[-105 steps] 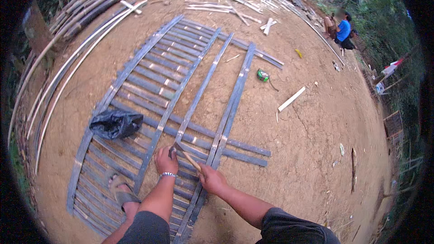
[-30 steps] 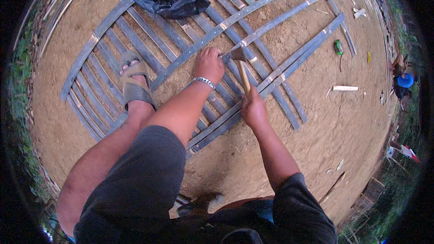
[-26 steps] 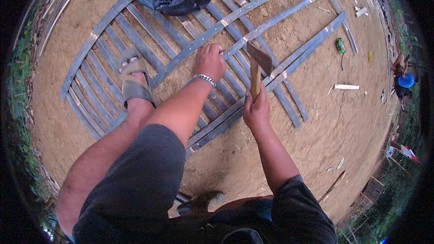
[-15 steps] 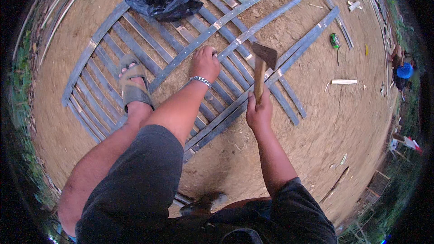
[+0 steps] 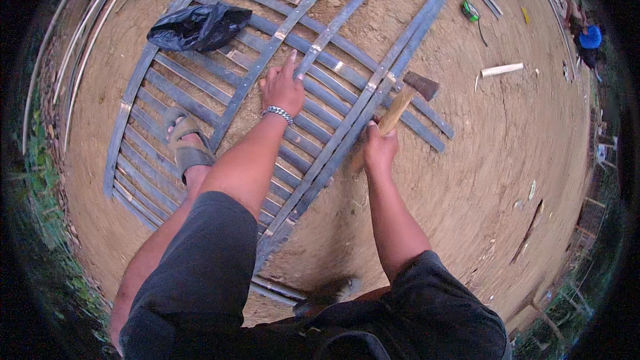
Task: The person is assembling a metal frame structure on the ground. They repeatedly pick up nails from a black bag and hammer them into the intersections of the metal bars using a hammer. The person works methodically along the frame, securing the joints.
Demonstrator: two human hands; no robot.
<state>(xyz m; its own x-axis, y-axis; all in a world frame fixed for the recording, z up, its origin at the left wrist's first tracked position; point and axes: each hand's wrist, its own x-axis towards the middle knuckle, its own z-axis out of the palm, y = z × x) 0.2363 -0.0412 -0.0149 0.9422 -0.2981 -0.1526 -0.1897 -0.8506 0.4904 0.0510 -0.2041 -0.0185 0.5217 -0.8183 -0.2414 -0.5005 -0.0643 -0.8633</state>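
Observation:
A lattice of dark, flat, bamboo-like slats lies on the ground in front of me. My left hand, with a chain bracelet at the wrist, rests over the lattice by the near end of a long loose-ended slat. Its index finger points forward and the other fingers are partly bent; I see nothing held in it. My right hand grips the wooden handle of a hatchet. The hatchet's dark metal head is raised past the doubled long slats at the lattice's right side.
A crumpled black plastic bag lies on the lattice's far left. My sandalled foot stands on the slats. Rightward on the dirt are a green tape measure and a pale split stick. Another person in blue is at the far right.
My view has shifted, so the lattice sits differently in the picture. The hatchet head has swung to the right. My left index finger has stretched out from a curled hand.

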